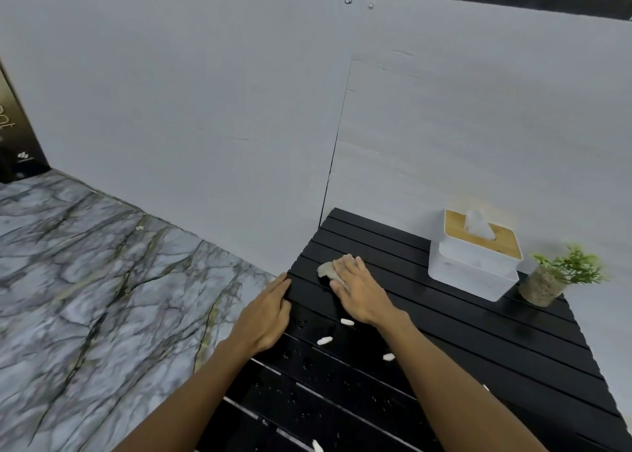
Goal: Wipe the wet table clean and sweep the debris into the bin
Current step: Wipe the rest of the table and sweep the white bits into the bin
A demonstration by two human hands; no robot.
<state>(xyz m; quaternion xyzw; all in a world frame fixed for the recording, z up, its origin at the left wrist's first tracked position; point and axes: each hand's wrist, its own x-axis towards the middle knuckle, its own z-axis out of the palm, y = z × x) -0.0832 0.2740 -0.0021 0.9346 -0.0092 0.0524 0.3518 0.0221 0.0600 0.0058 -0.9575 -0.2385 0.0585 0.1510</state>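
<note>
Table [478,342] of black slats stands against the grey wall, its near part beaded with water; the right hand [359,289] lies flat, pressing a crumpled tissue [326,269] onto the far left slats; the left hand [265,314] rests open on the left edge, grasping nothing; white debris bits [324,340] lie near the wrists; a tissue box [475,255] and small plant [561,273] sit far right.

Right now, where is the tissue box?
The tissue box sits at the black slatted table's far right, against the wall, beside the small potted plant.
</note>
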